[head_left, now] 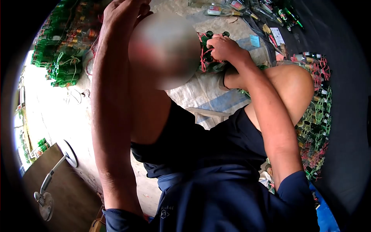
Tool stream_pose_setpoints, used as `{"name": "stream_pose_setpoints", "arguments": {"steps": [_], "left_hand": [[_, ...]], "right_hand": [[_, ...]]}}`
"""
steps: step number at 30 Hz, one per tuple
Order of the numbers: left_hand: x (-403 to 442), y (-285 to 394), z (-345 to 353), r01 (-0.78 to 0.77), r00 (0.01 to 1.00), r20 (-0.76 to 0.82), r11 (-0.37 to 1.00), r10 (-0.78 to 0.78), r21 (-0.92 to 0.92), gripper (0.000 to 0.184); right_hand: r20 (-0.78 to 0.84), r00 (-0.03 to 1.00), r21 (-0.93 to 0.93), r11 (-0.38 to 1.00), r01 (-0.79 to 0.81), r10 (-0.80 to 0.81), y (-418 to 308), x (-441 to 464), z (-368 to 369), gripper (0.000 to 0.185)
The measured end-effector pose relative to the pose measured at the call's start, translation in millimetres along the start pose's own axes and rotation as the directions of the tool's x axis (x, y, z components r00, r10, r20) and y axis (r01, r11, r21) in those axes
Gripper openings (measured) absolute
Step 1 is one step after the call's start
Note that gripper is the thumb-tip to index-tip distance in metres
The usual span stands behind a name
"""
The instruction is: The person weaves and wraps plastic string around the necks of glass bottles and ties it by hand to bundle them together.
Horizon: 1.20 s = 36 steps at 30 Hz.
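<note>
My right hand (pixel 225 48) is closed at the top of a group of green bottles (pixel 210 34), with red twine (pixel 203 54) pinched at its fingers and wrapped around the bottles. Dark bottle mouths show just beyond my knuckles. My left hand (pixel 129 8) is raised at the top edge of the view, its fingers curled. What it holds, if anything, is hidden by the frame edge and a round blurred patch beside it.
Stacked green bottles (pixel 63 71) stand at the upper left. Loose bottles (pixel 222 11) lie at the top right, and bottles tied in twine (pixel 317 116) line the right side. A small wooden frame (pixel 208 113) sits between my legs. A blue paper (pixel 254 41) lies on the floor sheet.
</note>
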<state>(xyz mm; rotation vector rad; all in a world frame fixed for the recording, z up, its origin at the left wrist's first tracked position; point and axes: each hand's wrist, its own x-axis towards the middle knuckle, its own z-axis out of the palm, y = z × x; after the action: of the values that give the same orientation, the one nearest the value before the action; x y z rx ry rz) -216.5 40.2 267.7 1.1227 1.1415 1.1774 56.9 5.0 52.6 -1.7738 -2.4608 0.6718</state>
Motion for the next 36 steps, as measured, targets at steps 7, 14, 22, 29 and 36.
{"name": "stream_pose_setpoints", "arguments": {"steps": [7, 14, 22, 29, 36], "left_hand": [[6, -2, 2, 0.046, 0.999, -0.028, 0.999, -0.046, -0.022, 0.025], [8, -4, -1, 0.056, 0.998, -0.015, 0.998, -0.056, -0.023, 0.023], [9, -4, 6, 0.063, 0.998, -0.010, 0.998, -0.063, 0.014, 0.025], [11, -5, 5, 0.048, 0.999, 0.024, 0.999, -0.048, -0.014, 0.027], [13, -5, 2, 0.049, 0.998, 0.030, 0.999, -0.049, -0.013, 0.028]], "right_hand": [[-0.065, 0.995, -0.182, 0.981, 0.062, -0.075, -5, 2, 2, 0.012], [-0.091, 0.993, -0.224, 0.973, 0.053, -0.075, -13, 0, -3, 0.008], [0.043, 0.999, -0.143, 0.990, 0.018, -0.012, -50, -24, -22, 0.017], [0.152, 0.988, -0.031, 0.999, 0.009, -0.004, -58, -42, -17, 0.018], [0.165, 0.986, -0.028, 1.000, 0.006, -0.001, -55, -48, -2, 0.022]]}}
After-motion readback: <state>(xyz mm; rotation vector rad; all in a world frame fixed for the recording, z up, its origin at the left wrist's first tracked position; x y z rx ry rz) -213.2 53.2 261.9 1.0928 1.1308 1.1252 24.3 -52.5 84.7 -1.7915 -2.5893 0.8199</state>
